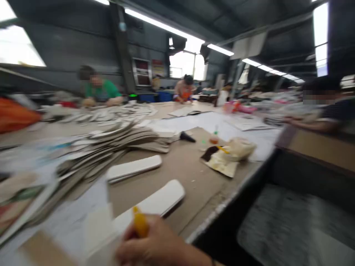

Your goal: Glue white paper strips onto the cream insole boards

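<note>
My right hand [155, 245] shows at the bottom edge, fingers curled round a yellow-orange handle [140, 223] that sticks up from the fist. It rests at the near end of a white insole-shaped piece [158, 201] lying flat on the brown table [191, 170]. A second white piece [133, 168] lies a little farther off to the left. A blurred pale shape [97, 229] stands just left of the hand. My left hand is out of sight.
A large fanned pile of flat pieces [105, 147] covers the left of the table. A crumpled cream cloth [227, 157] and small bottle [214, 138] lie near the right edge. A dark bin [291, 221] is below. Other people work at the far side and right.
</note>
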Demonstrator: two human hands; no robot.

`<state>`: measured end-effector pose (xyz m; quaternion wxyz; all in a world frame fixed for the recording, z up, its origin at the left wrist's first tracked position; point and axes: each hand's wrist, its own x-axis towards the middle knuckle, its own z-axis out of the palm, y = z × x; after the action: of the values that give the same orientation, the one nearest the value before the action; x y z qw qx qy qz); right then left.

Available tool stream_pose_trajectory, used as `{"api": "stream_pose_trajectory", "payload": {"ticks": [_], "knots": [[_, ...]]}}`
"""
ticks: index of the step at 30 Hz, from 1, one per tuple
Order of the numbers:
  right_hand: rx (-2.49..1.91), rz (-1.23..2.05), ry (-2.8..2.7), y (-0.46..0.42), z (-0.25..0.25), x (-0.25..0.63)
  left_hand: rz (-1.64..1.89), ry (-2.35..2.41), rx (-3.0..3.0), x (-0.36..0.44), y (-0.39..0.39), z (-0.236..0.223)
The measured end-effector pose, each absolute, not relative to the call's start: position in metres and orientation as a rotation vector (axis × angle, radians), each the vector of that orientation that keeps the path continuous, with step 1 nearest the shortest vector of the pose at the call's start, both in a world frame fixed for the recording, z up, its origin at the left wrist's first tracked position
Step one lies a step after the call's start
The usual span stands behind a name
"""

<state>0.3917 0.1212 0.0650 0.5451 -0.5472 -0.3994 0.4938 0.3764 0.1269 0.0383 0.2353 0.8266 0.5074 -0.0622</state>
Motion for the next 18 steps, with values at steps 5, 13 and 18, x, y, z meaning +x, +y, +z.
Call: {"api": "stream_pose_trajectory", "payload": {"ticks": [5, 13, 18], "knots": [[-1.064, 1.408, -0.815, 0.126, 0.059, 0.394, 0.339, 1.105, 1.417, 0.280, 0.155, 0.049], [-1.272, 1.050, -1.027, 0.117, 0.063, 0.392, 0.598, 0.787, 0.994, 0.260, 0.150, 0.071], [-1.395, 0.970, -1.048, 0.116, 0.067, 0.381, 0.664, 0.860, 1.055, 0.263, 0.153, 0.063]]}}
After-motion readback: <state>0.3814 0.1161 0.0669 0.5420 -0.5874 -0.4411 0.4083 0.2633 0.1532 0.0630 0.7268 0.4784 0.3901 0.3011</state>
